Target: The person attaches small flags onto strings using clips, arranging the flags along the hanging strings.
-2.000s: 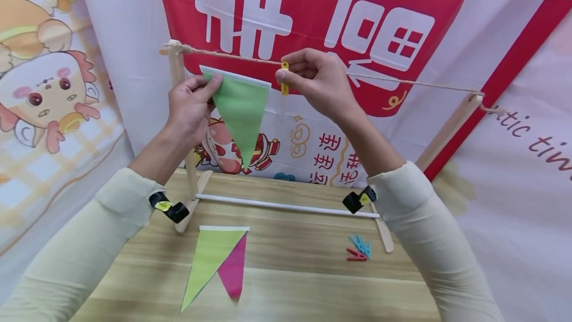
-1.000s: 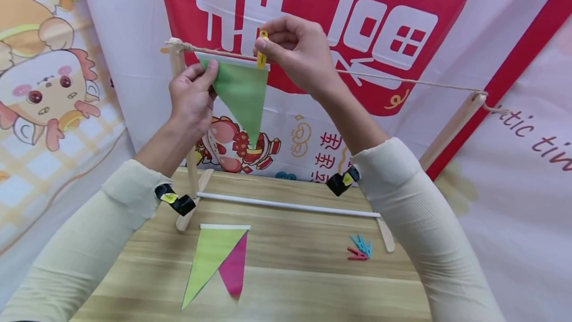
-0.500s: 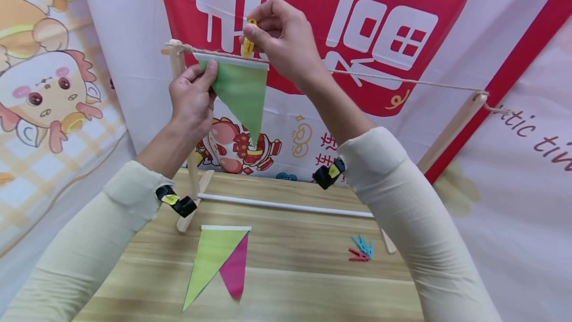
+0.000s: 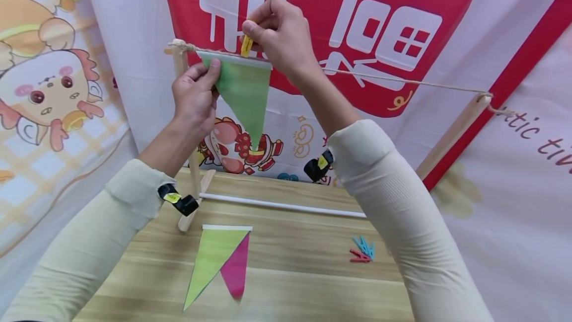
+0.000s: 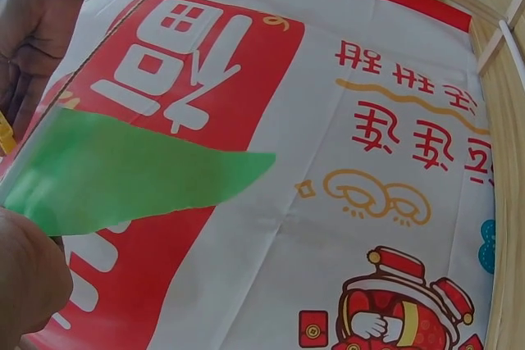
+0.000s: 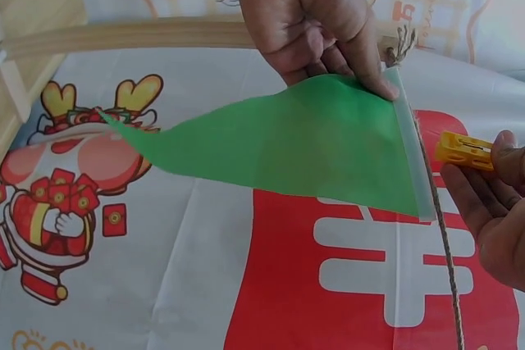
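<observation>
My left hand (image 4: 195, 94) pinches the left upper part of a green triangular pennant (image 4: 245, 88) between thumb and fingers. The pennant's white top strip (image 6: 413, 153) lies along a twine line (image 6: 447, 260), near the left post. In the right wrist view its tip curls a little. My right hand (image 4: 281, 34) pinches a yellow clothespin (image 6: 465, 151) by its handle end. The clothespin points down at the twine and the strip's upper edge, right of my left hand. In the left wrist view the right hand (image 5: 33, 34) is partly cut off at the left edge.
The twine runs between two wooden posts (image 4: 456, 135), joined below by a white rod (image 4: 286, 206). On the wooden table (image 4: 304, 292) lie a yellow-green pennant (image 4: 212, 257) over a pink one (image 4: 236, 272). Blue clothespins (image 4: 365, 247) and a red clothespin (image 4: 359, 256) lie at right.
The green pennant has risen to the twine in my left hand. My right hand has moved left and up with the yellow clothespin, from beyond the pennant's right corner to above its top strip.
</observation>
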Available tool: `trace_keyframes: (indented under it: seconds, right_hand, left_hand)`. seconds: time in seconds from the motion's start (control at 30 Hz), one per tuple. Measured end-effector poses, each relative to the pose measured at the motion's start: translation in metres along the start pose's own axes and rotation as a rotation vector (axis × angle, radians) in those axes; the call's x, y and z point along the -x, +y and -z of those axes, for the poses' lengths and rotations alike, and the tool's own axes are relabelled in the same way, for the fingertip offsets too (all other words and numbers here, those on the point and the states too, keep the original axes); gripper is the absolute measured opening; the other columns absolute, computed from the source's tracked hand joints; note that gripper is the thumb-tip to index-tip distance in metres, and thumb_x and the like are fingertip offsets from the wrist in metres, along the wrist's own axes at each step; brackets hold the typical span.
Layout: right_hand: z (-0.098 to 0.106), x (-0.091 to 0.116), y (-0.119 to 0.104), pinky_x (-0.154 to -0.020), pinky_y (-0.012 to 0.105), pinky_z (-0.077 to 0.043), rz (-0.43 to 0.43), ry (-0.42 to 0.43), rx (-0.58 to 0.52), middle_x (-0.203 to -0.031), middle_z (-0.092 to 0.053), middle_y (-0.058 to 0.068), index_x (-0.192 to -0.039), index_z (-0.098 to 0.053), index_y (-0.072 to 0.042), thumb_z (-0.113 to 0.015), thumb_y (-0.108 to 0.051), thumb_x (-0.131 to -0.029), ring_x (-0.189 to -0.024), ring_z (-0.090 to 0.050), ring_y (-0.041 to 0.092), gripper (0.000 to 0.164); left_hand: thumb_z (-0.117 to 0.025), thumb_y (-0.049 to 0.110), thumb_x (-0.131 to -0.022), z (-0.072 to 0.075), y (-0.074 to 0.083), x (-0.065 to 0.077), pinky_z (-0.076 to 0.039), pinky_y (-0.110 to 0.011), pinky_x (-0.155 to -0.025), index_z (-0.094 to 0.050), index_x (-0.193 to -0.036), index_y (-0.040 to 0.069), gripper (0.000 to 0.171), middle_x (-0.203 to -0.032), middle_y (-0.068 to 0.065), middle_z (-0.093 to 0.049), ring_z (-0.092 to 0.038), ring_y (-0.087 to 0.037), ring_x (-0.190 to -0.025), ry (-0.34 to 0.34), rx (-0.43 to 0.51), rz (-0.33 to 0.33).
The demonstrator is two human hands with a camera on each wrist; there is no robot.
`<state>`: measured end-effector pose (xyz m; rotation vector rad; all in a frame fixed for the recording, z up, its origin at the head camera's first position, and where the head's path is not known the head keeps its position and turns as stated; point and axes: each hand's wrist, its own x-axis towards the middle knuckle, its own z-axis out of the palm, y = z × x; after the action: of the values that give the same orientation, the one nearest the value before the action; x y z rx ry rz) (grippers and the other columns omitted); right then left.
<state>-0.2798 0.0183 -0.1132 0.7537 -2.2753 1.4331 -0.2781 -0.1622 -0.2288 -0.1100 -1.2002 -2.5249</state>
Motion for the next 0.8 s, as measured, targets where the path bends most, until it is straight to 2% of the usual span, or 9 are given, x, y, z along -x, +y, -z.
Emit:
trace_keyframes:
  seconds: [0.33,0.8]
  right_hand:
    - [-0.009,-0.009,0.008,-0.096,0.02,-0.065,0.018,0.001,0.064,-0.119,-0.084,0.01,-0.118,-0.076,-0.003,-0.077,-0.021,-0.108,-0.105,-0.081,0.014,0.02]
    - [-0.014,-0.013,0.009,-0.099,0.019,-0.064,0.018,-0.065,0.176,-0.118,-0.081,0.01,-0.117,-0.078,-0.004,-0.078,-0.022,-0.107,-0.104,-0.08,0.014,0.021]
  left_hand:
    - [-0.082,0.022,-0.101,0.0,0.0,0.0,-0.063,-0.026,-0.11,-0.08,-0.132,0.006,0.034,-0.142,-0.005,-0.072,-0.071,-0.023,-0.138,-0.001,-0.009,0.01]
    - [-0.082,0.022,-0.101,-0.001,0.0,0.0,-0.062,-0.026,-0.111,-0.08,-0.134,0.008,0.036,-0.14,-0.004,-0.072,-0.071,-0.021,-0.136,-0.009,-0.016,0.018]
